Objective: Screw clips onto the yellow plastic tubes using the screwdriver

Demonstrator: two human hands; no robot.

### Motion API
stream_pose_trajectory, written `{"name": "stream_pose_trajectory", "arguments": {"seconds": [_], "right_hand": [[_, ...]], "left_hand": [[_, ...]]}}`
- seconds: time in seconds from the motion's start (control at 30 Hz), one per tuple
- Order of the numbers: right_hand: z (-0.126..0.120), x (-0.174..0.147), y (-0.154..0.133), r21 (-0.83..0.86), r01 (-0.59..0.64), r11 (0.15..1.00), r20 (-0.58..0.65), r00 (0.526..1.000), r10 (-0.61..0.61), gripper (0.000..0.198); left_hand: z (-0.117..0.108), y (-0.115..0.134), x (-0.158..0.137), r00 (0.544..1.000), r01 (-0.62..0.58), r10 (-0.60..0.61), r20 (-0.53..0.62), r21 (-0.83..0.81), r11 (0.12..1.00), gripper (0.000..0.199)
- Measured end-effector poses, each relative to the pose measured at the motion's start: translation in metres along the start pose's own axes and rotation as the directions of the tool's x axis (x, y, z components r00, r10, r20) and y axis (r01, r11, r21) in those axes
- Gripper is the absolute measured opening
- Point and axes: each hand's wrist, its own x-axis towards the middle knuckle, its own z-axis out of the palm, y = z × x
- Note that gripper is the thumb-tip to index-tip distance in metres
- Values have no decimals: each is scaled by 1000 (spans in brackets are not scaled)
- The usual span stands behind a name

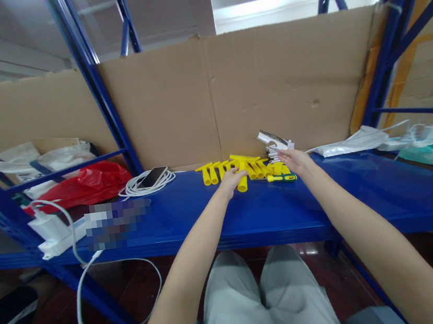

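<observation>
One yellow T-piece (243, 182) in left hand (231, 181), fingers curled round it, in front of other T-pieces (213, 174); right hand (294, 161), fingers nearly closed, pinches tilted silver-white piece (274, 139); worth steadying T-piece, levelling silver-white piece

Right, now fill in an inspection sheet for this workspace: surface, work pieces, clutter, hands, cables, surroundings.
Surface: blue shelf, with things along its back and both sides.
Work pieces: yellow T-shaped pieces grouped near the back; yellow-and-green tool lying in front of them.
Clutter: red bag at left; white packet at right; phone resting on a coiled cable.
Hands: left hand holds one yellow piece; right hand is at a white-and-silver piece, grip unclear.
Cables: white cable hangs below the front edge, near a power strip.
Surroundings: cardboard panel behind; blue rack posts.
</observation>
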Motion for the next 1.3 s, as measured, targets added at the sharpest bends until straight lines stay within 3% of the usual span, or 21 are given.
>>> {"name": "stream_pose_trajectory", "arguments": {"seconds": [0.27, 0.47, 0.63, 0.77, 1.03, 1.1, 1.3], "right_hand": [[7, -13, 2, -72, 41, 997, 129, 991, -31, 25], [13, -24, 7, -214, 79, 974, 224, 974, -30, 23], [15, -27, 9, -287, 108, 952, 260, 965, -31, 21], [17, -30, 9, -290, 99, 952, 254, 967, -23, 21], [20, -36, 9, -294, 80, 953, 231, 973, -10, 22], [20, -36, 10, -285, 78, 955, 240, 971, -8, 21], [18, -33, 10, -275, 98, 956, 231, 972, -33, 20]], "left_hand": [[-5, 7, 6, 996, -71, 57, -75, -206, 976, 5], [-8, 9, 9, 962, -22, -88, -257, -397, 918, 17], [-16, 7, 20, 917, -77, -156, -368, -546, 834, 19], [-19, 9, 20, 926, -104, -129, -354, -569, 816, 13], [-17, 10, 14, 957, -13, -134, -257, -500, 866, 12], [-19, 10, 15, 943, -27, -150, -298, -517, 856, 12], [-29, 11, 21, 837, -103, -240, -491, -573, 813, 16]]}}
